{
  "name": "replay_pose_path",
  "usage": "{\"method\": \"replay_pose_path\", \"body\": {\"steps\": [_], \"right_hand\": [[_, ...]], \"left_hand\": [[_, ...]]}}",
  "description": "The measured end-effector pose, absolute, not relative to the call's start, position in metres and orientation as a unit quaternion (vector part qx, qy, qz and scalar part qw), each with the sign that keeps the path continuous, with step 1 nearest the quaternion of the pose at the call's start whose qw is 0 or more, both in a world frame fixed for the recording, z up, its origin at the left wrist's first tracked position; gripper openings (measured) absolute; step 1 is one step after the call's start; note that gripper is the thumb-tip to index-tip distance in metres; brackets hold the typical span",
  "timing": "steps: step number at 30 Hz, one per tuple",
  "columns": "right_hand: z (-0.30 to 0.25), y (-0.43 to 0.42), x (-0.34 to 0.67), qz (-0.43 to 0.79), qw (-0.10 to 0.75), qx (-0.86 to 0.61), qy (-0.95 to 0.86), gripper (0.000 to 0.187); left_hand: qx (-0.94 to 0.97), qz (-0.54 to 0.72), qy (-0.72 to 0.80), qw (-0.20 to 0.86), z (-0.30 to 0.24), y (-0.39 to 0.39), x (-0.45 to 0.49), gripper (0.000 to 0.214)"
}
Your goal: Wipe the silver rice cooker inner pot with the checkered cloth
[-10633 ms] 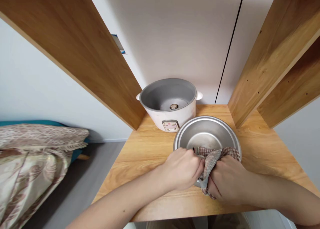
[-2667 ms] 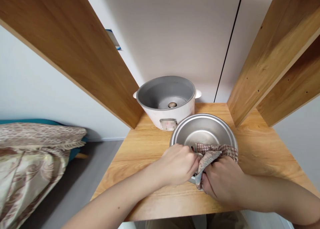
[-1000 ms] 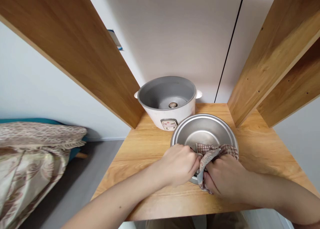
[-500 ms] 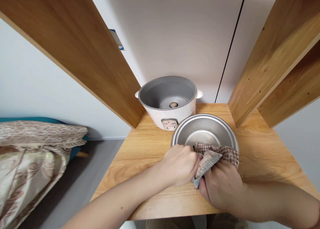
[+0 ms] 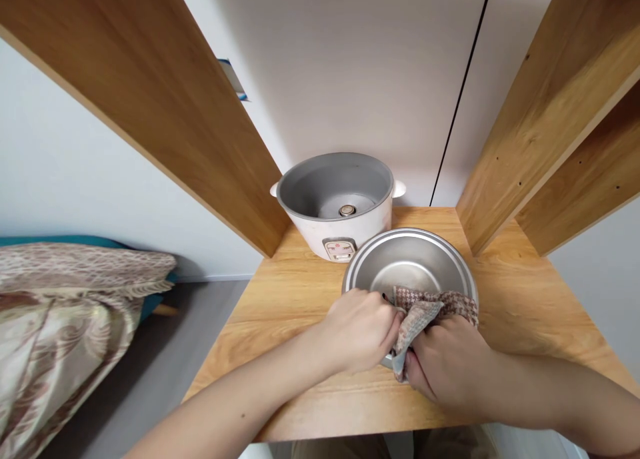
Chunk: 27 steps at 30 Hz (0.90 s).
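A round metal pot (image 5: 407, 259) stands on the wooden shelf top (image 5: 280, 312), in front of a white rice cooker body (image 5: 337, 205) whose grey inside is bare. My left hand (image 5: 357, 329) is closed on the pot's near rim. My right hand (image 5: 450, 362) is closed on a brown checked cloth (image 5: 425, 309) that is draped over the rim, part of it lying inside the pot and part hanging outside. The two hands almost touch at the rim.
Slanted wooden panels (image 5: 150, 105) rise on the left and on the right (image 5: 550, 112), with a white wall behind. Below left are a grey floor and a bed with a patterned brown cover (image 5: 65, 312).
My right hand with the cloth has shifted slightly along the pot's near rim, down and back. The pot, the cooker and my left hand have stayed in place.
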State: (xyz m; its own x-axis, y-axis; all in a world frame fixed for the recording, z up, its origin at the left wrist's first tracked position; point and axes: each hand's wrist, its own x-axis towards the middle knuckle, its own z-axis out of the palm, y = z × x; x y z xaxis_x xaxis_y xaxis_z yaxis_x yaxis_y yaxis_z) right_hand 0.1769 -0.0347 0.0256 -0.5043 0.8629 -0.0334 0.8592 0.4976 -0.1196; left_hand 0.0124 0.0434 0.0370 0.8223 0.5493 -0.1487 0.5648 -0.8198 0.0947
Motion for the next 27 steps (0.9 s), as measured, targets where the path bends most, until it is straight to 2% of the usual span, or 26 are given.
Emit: {"method": "replay_pose_path", "body": {"steps": [16,21,27], "right_hand": [[0.026,-0.033,0.181,0.055,0.014,-0.492,-0.869,0.025],[0.021,-0.038,0.176,0.002,0.042,-0.517,-0.855,0.024],[0.012,-0.042,0.17,-0.041,0.121,-0.519,-0.845,0.014]], "left_hand": [[0.95,-0.065,0.297,0.067,0.038,0.043,0.013,0.054],[0.951,-0.073,0.296,0.056,0.04,0.042,0.014,0.054],[0.949,-0.076,0.3,0.056,0.039,0.043,0.014,0.054]]}}
